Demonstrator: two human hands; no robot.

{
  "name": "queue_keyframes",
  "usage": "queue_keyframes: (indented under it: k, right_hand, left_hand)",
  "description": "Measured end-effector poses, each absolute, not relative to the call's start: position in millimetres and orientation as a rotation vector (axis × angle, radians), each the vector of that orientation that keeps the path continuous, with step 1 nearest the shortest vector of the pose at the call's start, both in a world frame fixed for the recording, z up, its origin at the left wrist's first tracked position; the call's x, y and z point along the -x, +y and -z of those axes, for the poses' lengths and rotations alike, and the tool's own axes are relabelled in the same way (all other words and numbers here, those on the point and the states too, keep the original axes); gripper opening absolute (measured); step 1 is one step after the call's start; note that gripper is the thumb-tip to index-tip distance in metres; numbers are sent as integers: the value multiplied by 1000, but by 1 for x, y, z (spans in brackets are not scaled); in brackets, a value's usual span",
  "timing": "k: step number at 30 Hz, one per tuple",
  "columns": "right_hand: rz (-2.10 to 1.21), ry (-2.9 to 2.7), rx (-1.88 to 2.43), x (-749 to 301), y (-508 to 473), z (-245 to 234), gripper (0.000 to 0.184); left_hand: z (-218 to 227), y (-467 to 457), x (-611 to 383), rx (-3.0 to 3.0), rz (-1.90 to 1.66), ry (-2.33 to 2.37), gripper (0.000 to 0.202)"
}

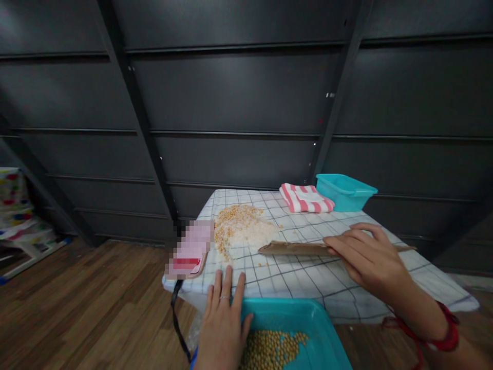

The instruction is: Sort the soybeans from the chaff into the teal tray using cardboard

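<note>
My right hand [365,257] grips a flat strip of brown cardboard [292,248], held edge-down on the checked tablecloth [292,280]. Just beyond the strip lies a mixed heap of yellow beans and white rice [241,228]. My left hand [223,321] rests with its fingers curled over the far rim of a teal tray [308,313] at the table's near edge. That tray holds a layer of yellow beans [271,347].
A folded pink-and-white striped cloth [306,198] and a second teal tub [344,191] sit at the table's far right corner. A blurred pink object [190,249] with a black strap [177,318] hangs off the left edge. Dark panelled wall behind, wooden floor to the left.
</note>
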State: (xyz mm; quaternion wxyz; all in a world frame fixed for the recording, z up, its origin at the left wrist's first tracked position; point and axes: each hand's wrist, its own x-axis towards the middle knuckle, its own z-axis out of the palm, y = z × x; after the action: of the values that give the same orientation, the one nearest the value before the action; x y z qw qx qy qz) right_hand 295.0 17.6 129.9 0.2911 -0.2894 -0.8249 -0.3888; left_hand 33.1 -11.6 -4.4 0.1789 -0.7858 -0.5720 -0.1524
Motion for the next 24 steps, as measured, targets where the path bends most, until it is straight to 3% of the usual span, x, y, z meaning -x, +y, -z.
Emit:
queue_keyframes:
  k: [10,17,24]
  right_hand:
    - [948,-2320,780,-272,13,-127,19]
    - [636,-2439,845,-283,-19,-127,27]
    - [1057,-2294,906,-311,-17,-142,23]
  left_hand:
    - [8,-11,-32,2230,446,-1653,61]
    - [6,-12,-32,2249,461,-1656,61]
    - [4,-12,-32,2291,444,-1682,60]
